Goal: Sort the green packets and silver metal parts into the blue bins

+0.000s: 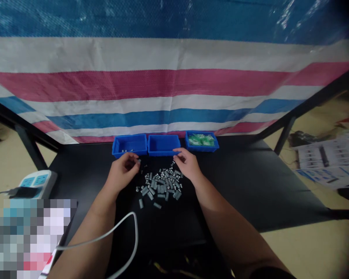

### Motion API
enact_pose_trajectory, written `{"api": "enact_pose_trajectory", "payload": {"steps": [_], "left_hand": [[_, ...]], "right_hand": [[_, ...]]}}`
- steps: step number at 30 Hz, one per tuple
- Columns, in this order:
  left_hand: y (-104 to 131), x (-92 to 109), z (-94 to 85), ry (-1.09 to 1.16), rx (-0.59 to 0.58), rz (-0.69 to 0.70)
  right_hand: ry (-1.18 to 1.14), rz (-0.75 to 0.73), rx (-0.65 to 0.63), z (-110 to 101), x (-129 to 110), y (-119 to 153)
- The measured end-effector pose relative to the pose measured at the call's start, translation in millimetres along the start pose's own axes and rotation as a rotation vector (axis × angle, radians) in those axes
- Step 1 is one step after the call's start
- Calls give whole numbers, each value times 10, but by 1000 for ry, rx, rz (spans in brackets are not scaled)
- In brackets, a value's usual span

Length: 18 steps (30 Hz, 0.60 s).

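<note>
Black tabletop (229, 186) bears grey pieces (162, 188) between the hands (124, 170) (189, 164).

Single head-worn camera, looking forward and down, near above the black table (250, 182), facing a striped sheet (174, 83)

Dim, glare on tarp (168, 83), edges blurred

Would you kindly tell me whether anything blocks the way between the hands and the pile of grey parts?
Nothing visible does: the pile lies uncovered on the black table, nearer the camera than the left hand and right hand; the white cable loops clear of it.
</note>
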<state>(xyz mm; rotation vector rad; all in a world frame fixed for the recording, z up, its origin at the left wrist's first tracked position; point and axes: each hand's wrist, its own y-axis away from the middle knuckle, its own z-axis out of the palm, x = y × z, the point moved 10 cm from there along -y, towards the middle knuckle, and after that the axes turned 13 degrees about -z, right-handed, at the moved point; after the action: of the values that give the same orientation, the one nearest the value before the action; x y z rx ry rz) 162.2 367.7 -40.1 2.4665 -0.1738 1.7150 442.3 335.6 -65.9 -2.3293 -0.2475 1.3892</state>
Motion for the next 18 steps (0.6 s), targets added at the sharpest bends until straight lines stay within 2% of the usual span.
{"api": "enact_pose_trajectory", "payload": {"steps": [4, 7, 13, 15, 18], "left_hand": [[-99, -140, -293, 304, 268, -35], [-137, -245, -419, 430, 380, -45], [-167, -363, -417, 444, 380, -133], [-153, -336, -403, 445, 368, -133], [-105, -198, -390, 448, 338, -62]], "right_hand": [[9, 0, 3, -6, 3, 3], [3, 5, 6, -8, 7, 0], [-3, 3, 1, -5, 0, -7], [-5, 8, -1, -4, 4, -6], [4, 7, -6, -4, 1, -6]]}}
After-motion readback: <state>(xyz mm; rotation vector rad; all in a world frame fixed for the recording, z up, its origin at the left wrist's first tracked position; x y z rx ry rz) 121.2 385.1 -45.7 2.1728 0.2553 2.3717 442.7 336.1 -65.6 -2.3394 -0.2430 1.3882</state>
